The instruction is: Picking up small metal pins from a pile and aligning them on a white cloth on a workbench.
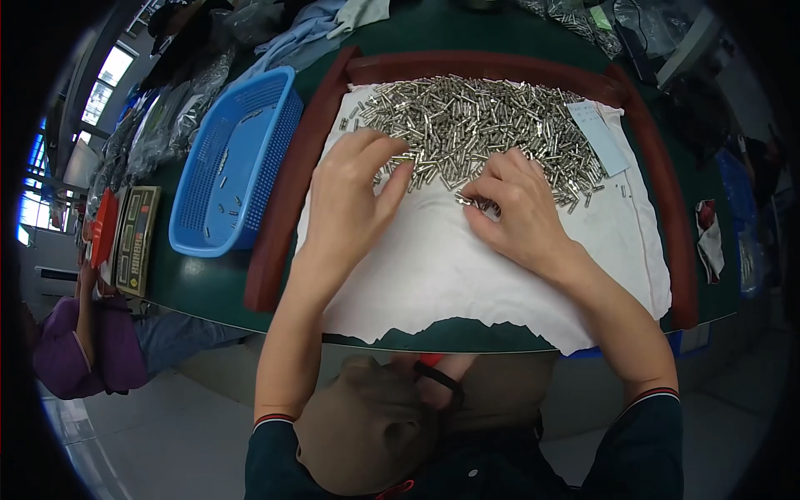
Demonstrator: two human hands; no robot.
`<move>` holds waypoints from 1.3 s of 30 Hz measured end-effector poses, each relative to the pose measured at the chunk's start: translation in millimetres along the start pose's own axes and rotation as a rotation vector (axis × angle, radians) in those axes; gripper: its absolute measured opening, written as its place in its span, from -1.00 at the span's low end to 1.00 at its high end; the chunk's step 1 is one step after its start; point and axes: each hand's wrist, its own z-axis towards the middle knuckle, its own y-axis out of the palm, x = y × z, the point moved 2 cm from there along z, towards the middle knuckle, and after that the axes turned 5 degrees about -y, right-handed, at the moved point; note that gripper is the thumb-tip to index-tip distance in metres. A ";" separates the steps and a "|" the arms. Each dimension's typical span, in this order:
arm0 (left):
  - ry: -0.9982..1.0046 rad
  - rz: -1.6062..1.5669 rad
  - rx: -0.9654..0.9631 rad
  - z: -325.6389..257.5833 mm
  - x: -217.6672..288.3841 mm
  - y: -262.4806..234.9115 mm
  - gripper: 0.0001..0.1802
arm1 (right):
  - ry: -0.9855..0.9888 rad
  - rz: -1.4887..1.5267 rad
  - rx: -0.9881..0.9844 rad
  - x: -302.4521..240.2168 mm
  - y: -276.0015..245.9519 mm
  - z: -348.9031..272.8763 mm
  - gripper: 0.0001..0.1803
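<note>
My left hand (354,196) rests open at the near edge of the metal pins (475,125); my right hand (512,208) pinches a few. Left of my left hand, the blue basket (208,225) holds scattered pins.

Factory sorting bench: heap of small metal parts (475,125) on cloth, plastic basket (229,167), bagged stock, w/ co-worker nearby.

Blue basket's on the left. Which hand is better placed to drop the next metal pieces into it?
Left, probably. The left hand rests at the pile of small metal pieces on the side nearest the blue basket. The right hand pinches pieces farther away and would have to cross over.
</note>
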 end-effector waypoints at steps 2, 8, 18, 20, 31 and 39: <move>0.036 -0.042 -0.024 -7.6 4.7 18.1 -0.84 | -0.014 0.083 -0.025 0.0 -1.3 1.7 -0.94; 0.035 -0.131 -0.097 -28.8 6.2 43.6 -0.76 | 0.049 0.134 0.022 11.9 -16.7 5.9 -0.94; 0.097 -0.147 -0.206 -31.0 7.4 44.0 -0.62 | -0.143 0.062 -0.088 1.7 -13.0 1.6 -0.85; 0.087 -0.173 -0.226 -32.6 5.2 41.2 -0.61 | -0.157 0.094 -0.120 0.7 -15.9 2.1 -0.83; 0.187 -0.151 -0.743 -89.3 38.9 8.9 -0.46 | -0.087 0.136 -0.040 11.0 -16.5 3.8 -0.87; 0.066 -0.603 -1.095 -90.1 17.5 -41.5 -0.64 | -0.137 0.122 -0.078 6.5 -18.7 4.4 -0.88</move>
